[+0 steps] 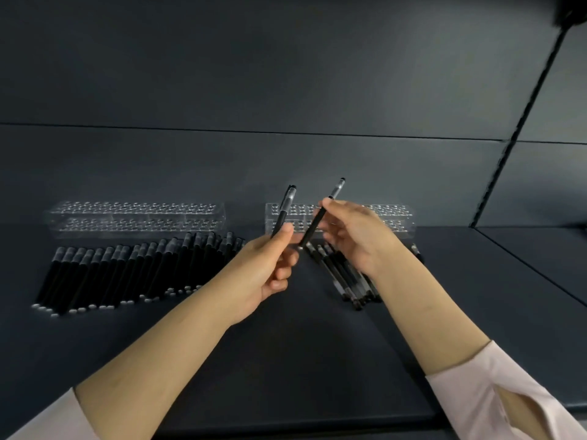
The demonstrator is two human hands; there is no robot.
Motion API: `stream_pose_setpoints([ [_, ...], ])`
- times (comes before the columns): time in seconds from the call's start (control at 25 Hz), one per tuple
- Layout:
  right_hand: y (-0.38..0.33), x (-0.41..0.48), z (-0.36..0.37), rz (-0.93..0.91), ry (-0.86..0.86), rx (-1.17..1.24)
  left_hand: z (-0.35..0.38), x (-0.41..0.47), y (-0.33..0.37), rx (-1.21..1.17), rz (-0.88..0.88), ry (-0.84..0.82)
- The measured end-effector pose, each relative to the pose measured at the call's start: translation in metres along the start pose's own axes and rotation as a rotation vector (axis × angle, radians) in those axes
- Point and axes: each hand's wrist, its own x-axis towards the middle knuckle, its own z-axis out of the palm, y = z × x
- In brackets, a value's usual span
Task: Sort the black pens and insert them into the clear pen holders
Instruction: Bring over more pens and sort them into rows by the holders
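Two black pens are held up above the middle of the dark counter [286, 360], each tilted with its clear cap end pointing up and away. The left pen [283, 211] is pinched low on its barrel between the thumb and fingers [287, 231] of the left hand [266, 268]. The right pen [320, 214] crosses in front of the right hand [355, 233], whose fingers close round the middle of its barrel; its lower tip hangs just above the counter, near the left hand's knuckles.

Behind the hands stands the right clear holder [390, 217], a long block with rows of holes; its holes look empty, though the glare makes that hard to confirm. Below the right wrist lies a small heap of pens [343, 274], slanted and overlapping. Well to the left, the left clear holder [136, 217] stands against the back, and just in front of it a long row of pens [127, 274] lies side by side, caps toward the holder. Pale pink sleeves [495, 392] cover both forearms near the frame's bottom edge.
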Motion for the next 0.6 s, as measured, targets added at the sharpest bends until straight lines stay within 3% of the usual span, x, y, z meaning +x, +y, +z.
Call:
stream_pose_setpoints([
  [0.12, 0.011, 0.007, 0.031, -0.02, 0.035, 0.021, -0.052, -0.007, 0.01, 0.033, 0.053, 0.139],
  [0.28, 0.033, 0.006, 0.084, 0.022, 0.002, -0.048, -0.123, -0.012, 0.028, -0.138, 0.045, 0.302],
  [0.6, 0.074, 0.005, 0.176, -0.034, 0.006, -0.425, -0.233, -0.035, 0.047, 0.531, 0.131, 0.363],
])
